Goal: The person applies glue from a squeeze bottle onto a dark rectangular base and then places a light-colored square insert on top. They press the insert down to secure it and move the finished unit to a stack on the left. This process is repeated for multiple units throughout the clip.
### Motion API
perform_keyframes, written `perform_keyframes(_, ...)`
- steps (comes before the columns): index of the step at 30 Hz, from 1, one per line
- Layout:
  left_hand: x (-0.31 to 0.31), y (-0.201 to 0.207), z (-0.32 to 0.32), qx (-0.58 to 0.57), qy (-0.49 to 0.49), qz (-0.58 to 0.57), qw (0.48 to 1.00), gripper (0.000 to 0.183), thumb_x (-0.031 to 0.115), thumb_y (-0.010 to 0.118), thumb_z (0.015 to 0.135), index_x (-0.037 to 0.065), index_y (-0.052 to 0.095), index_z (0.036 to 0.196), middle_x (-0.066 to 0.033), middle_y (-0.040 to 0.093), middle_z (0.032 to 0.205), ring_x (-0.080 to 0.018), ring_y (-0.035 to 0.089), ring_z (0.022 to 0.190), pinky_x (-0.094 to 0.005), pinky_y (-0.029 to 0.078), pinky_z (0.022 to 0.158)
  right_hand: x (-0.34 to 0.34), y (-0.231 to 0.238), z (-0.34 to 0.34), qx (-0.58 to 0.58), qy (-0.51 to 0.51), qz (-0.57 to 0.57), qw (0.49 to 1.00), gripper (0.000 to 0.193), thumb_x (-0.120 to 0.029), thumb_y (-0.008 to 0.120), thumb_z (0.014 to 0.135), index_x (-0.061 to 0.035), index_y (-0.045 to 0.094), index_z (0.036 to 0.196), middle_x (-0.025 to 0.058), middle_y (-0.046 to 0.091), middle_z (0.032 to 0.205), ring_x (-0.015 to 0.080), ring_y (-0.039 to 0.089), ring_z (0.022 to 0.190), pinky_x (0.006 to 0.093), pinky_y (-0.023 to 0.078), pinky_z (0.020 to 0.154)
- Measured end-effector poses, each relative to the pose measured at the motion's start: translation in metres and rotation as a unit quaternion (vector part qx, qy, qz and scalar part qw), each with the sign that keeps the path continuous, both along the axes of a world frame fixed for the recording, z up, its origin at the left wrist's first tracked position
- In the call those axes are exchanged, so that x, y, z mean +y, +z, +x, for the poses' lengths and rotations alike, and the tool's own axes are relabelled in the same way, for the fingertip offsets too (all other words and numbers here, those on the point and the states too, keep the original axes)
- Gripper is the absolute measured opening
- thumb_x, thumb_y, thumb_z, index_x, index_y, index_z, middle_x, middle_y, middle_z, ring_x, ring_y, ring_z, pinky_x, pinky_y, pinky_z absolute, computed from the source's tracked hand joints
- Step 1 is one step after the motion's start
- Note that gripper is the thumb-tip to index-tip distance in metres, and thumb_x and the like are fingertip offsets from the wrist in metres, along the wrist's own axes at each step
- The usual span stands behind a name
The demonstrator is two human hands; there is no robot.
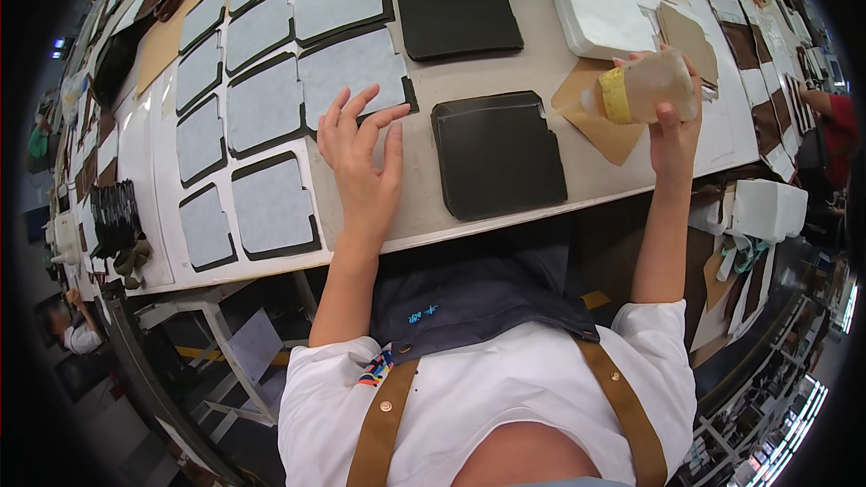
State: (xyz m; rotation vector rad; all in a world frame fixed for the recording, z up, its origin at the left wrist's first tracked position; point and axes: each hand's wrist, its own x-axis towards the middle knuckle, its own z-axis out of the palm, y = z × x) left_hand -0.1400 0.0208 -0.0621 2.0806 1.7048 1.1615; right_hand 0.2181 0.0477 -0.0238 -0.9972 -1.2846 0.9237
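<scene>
Right hand [675,140]: fingers curled round a tilted, yellow-banded bottle [663,90], toward the worktop's [410,189] right end, tan card [613,137] showing below. Left hand [363,167]: fingers were spread, near grey-faced panels [266,108]. 1 black panel [501,162] lay by the near edge.

Looks like cloudy, translucent plastic on the bottle [663,88], smooth with a soft sheen, under a glossy yellow band [615,96]. Seems leather-like on the near black panel [501,158] by the table's [451,79] near edge, smooth and dully shiny; seems flatter, more matt, on the far black panel [458,16]. Appears matt and papery on the pale grey sheets [266,108] toward the table's left edge, and like dry, plain paper on the brown piece [600,122] toward its right corner. Looks smooth and low-sheen across the tabletop.
</scene>
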Motion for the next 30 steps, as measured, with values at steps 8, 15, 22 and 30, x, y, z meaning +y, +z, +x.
perform_keyframes(8, 0.001, -0.005, 0.0, -0.014, -0.006, 0.003, 1.0, 0.017, 0.013, 0.063, 0.097, 0.016, 0.075, 0.109, -0.0055, 0.059, 0.138, -0.0324, 0.038, 0.144, -0.0546, 0.014, 0.122, -0.013, 0.005, -0.002, -0.043, -0.007, -0.009, 0.999, 0.096, -0.058, 0.081, 0.078, -0.002, 0.04, 0.144, 0.0211, 0.06, 0.128, 0.0402, 0.065, 0.119, 0.0496, 0.054, 0.103)
perform_keyframes(15, 0.002, -0.005, -0.001, -0.001, -0.007, 0.005, 1.0, 0.018, 0.013, 0.063, 0.097, 0.014, 0.075, 0.11, -0.0065, 0.059, 0.139, -0.0325, 0.038, 0.144, -0.0504, 0.021, 0.119, -0.019, 0.006, 0.003, -0.064, -0.008, 0.013, 0.998, 0.097, -0.057, 0.082, 0.077, -0.0015, 0.039, 0.144, 0.0204, 0.061, 0.126, 0.0398, 0.065, 0.118, 0.05, 0.054, 0.102)
perform_keyframes(22, 0.002, -0.004, 0.0, -0.002, -0.003, 0.001, 1.0, 0.017, 0.014, 0.063, 0.097, 0.014, 0.075, 0.11, -0.0065, 0.059, 0.139, -0.0323, 0.038, 0.144, -0.0495, 0.021, 0.119, -0.025, 0.009, 0.006, -0.062, -0.006, 0.012, 0.998, 0.097, -0.057, 0.083, 0.077, -0.0007, 0.039, 0.143, 0.0201, 0.062, 0.124, 0.0389, 0.066, 0.116, 0.0503, 0.054, 0.101)
perform_keyframes(30, 0.002, -0.004, 0.0, -0.006, -0.002, -0.003, 1.0, 0.017, 0.014, 0.063, 0.098, 0.014, 0.075, 0.109, -0.0061, 0.059, 0.139, -0.0321, 0.037, 0.144, -0.0509, 0.017, 0.12, -0.038, 0.007, 0.013, -0.045, -0.01, -0.018, 0.999, 0.102, -0.059, 0.086, 0.072, -0.0018, 0.041, 0.143, 0.0192, 0.062, 0.121, 0.0378, 0.067, 0.112, 0.0518, 0.054, 0.1)
